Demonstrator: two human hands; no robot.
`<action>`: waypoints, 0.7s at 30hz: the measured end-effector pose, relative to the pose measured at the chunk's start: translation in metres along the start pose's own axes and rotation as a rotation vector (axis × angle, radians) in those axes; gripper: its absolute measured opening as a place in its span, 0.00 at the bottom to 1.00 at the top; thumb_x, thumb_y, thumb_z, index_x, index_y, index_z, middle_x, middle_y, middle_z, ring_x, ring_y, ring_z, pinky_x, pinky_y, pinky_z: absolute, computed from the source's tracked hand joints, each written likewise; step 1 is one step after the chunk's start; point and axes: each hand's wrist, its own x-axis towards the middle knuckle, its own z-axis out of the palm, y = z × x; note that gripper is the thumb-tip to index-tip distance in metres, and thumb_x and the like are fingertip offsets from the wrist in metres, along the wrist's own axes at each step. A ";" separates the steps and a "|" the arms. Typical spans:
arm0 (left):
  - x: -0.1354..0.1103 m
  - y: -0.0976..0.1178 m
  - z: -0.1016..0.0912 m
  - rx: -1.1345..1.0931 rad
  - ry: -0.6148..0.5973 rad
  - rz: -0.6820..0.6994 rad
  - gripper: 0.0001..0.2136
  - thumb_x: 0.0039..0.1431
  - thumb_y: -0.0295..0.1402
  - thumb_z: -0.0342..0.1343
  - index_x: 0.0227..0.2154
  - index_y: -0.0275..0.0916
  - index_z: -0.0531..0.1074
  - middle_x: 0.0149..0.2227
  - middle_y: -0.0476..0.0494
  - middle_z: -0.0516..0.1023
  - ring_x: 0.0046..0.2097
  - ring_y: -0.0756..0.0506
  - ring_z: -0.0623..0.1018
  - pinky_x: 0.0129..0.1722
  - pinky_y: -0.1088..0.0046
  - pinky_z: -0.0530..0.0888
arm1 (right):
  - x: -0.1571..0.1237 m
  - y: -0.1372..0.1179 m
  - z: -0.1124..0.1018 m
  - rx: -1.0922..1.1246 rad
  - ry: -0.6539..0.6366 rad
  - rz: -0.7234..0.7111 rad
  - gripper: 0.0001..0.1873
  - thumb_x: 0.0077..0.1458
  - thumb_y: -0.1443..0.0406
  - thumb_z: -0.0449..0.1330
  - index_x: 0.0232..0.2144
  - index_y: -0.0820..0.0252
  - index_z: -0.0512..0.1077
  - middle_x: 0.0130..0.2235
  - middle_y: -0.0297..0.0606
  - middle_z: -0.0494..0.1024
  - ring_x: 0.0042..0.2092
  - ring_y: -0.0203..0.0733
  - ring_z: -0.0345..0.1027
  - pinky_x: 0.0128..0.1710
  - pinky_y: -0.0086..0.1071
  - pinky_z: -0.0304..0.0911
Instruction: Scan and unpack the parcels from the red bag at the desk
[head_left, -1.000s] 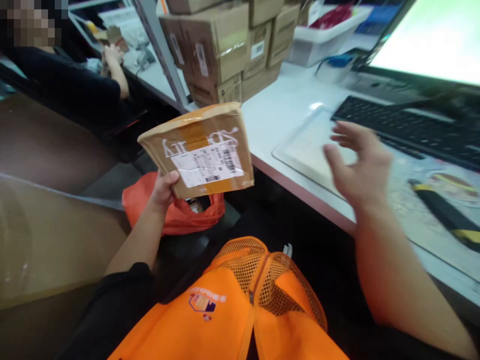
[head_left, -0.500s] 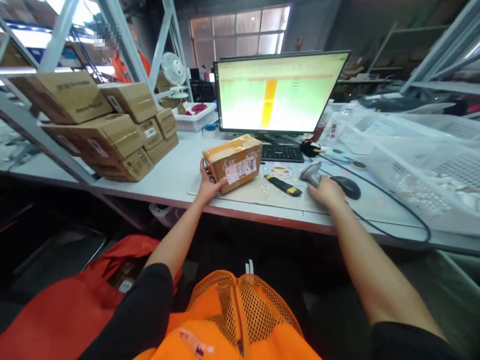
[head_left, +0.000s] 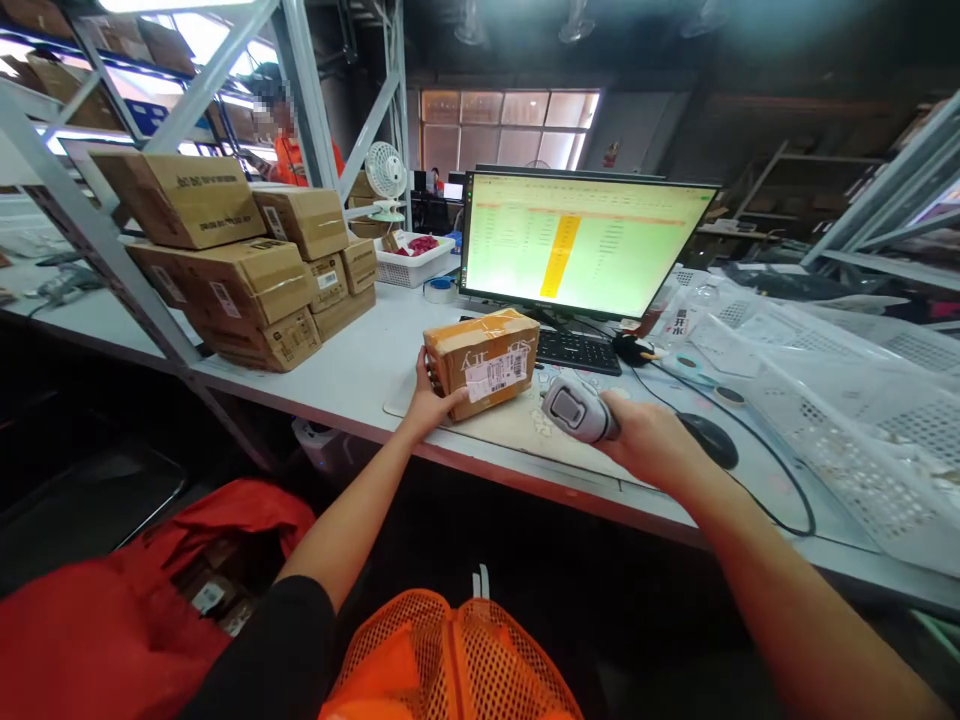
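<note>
My left hand (head_left: 433,395) grips the near left corner of a brown cardboard box (head_left: 457,385) that stands on the desk mat. A white shipping label (head_left: 496,374) is on the side of the box facing me, and tape runs over its top. In my right hand (head_left: 637,432) is a grey and white barcode scanner (head_left: 576,408), lifted over the mat with its head turned towards the box. Its trigger is hidden. Behind the scanner lies a black keyboard (head_left: 577,350), and to the right of my hand a black mouse (head_left: 707,440).
Several cardboard boxes (head_left: 247,285) are stacked on the left of the desk. A lit monitor (head_left: 585,240) stands at the back. White plastic baskets (head_left: 847,440) fill the right side, and a cable curves across the mat. Beyond the rack is a person in orange (head_left: 289,155).
My right hand has raised the scanner and brought it left, closer to the box. The scanner now covers the utility knife. My left hand still holds the box, and the view has shifted.
</note>
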 end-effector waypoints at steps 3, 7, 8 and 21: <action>-0.001 0.001 0.001 -0.011 -0.003 -0.024 0.65 0.43 0.50 0.76 0.74 0.53 0.33 0.69 0.30 0.61 0.64 0.33 0.73 0.63 0.51 0.73 | -0.001 -0.012 0.001 -0.107 -0.041 0.044 0.18 0.56 0.55 0.66 0.48 0.52 0.75 0.38 0.42 0.84 0.38 0.54 0.78 0.33 0.36 0.63; 0.000 0.007 -0.010 -0.003 0.007 -0.023 0.64 0.42 0.49 0.76 0.74 0.52 0.37 0.66 0.31 0.64 0.62 0.33 0.75 0.60 0.50 0.75 | 0.018 0.019 0.021 -0.135 -0.054 0.246 0.20 0.61 0.56 0.62 0.54 0.55 0.73 0.44 0.47 0.84 0.45 0.58 0.79 0.37 0.37 0.64; 0.000 0.007 -0.017 0.012 0.010 -0.017 0.63 0.42 0.49 0.77 0.74 0.53 0.39 0.65 0.32 0.64 0.62 0.33 0.75 0.60 0.50 0.75 | 0.023 0.032 0.027 -0.135 -0.070 0.315 0.21 0.62 0.56 0.62 0.55 0.56 0.73 0.46 0.48 0.83 0.47 0.59 0.79 0.39 0.38 0.66; 0.001 -0.014 -0.056 0.049 0.033 0.004 0.56 0.48 0.51 0.73 0.73 0.55 0.43 0.68 0.34 0.62 0.65 0.32 0.73 0.61 0.50 0.76 | 0.082 0.086 0.052 -0.129 -0.078 0.695 0.26 0.67 0.56 0.55 0.59 0.65 0.75 0.58 0.66 0.75 0.62 0.68 0.69 0.56 0.52 0.68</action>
